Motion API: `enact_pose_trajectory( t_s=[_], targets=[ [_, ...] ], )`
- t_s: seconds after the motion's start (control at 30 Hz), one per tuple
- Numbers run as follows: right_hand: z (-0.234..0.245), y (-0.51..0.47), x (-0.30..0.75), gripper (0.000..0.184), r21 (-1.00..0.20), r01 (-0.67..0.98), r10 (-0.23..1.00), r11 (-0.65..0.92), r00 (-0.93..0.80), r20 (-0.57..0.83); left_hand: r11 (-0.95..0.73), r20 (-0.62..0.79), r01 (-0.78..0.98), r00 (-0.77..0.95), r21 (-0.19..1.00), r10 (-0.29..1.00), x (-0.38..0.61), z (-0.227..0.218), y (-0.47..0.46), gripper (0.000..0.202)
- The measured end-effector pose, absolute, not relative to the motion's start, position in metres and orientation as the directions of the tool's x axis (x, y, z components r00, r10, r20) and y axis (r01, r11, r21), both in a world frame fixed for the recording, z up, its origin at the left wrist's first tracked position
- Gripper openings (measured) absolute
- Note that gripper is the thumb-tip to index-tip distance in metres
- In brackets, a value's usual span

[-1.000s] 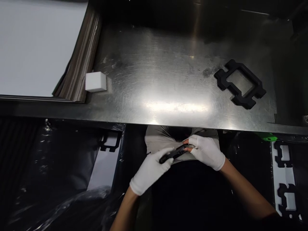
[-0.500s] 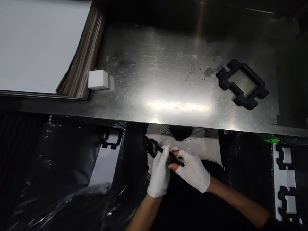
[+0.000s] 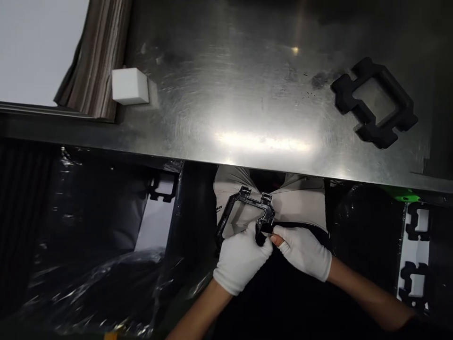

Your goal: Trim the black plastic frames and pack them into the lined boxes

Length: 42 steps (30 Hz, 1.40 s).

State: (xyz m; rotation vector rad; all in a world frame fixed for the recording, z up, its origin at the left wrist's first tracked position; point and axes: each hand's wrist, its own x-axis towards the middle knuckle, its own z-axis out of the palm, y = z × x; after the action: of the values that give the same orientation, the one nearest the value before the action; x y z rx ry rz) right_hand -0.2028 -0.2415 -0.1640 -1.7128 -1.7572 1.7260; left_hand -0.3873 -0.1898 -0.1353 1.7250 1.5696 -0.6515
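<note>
In the head view, my left hand, in a white glove with fingertips showing dark or hidden, grips a black plastic frame by its lower right side. The frame is tilted up over my lap, its ribbed face with small tabs turned to me. My right hand, in a white glove with bare thumb tip, is pinched close beside the frame's right edge. A thin, light sliver shows at its fingertips, too small to name. A similar black frame lies flat on the metal table's right side.
The steel table ends just beyond my lap. On it are a white block and a thick stack of sheets. Plastic-lined containers flank me, with black frames on white sheets at right and another frame at left.
The held frame has turned from edge-on to showing its ribbed face. My left hand has shifted its grip lower on it, and my right hand has moved slightly right, off the frame's bar.
</note>
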Motion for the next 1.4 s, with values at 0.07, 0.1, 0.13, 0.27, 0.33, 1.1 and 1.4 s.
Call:
enact_pose_trajectory(
  t_s=[0.07,0.1,0.13,0.27,0.33,1.1,1.4],
  targets=[
    [-0.166,-0.247,-0.206,0.036,-0.710,0.647,0.739,-0.278,-0.328,-0.589,-0.047,-0.769,0.984,0.165,0.174,0.618,-0.384,-0.135,-0.192,0.050],
    [-0.166,-0.249,-0.207,0.037,-0.695,0.668,0.735,-0.266,-0.326,-0.595,-0.057,-0.769,0.983,0.171,0.174,0.616,-0.383,-0.135,-0.192,0.049],
    [-0.166,-0.249,-0.208,0.037,-0.682,0.685,0.732,-0.255,-0.324,-0.600,-0.065,-0.769,0.984,0.171,0.167,0.616,-0.382,-0.136,-0.192,0.047],
    [-0.161,-0.247,-0.208,0.039,-0.645,0.728,0.724,-0.230,-0.315,-0.614,-0.093,-0.762,0.984,0.175,0.150,0.623,-0.381,-0.136,-0.191,0.044],
    [-0.158,-0.244,-0.208,0.040,-0.631,0.741,0.717,-0.231,-0.308,-0.625,-0.111,-0.762,0.983,0.185,0.148,0.621,-0.381,-0.136,-0.191,0.046],
    [-0.154,-0.244,-0.218,0.042,-0.572,0.667,0.632,-0.478,-0.192,-0.751,-0.153,-0.646,0.983,0.184,0.105,0.740,-0.386,-0.147,-0.205,0.052],
    [-0.160,-0.247,-0.214,0.041,-0.618,0.593,0.655,-0.517,-0.191,-0.731,-0.051,-0.676,0.994,0.104,0.098,0.730,-0.378,-0.144,-0.202,0.045]
  ],
)
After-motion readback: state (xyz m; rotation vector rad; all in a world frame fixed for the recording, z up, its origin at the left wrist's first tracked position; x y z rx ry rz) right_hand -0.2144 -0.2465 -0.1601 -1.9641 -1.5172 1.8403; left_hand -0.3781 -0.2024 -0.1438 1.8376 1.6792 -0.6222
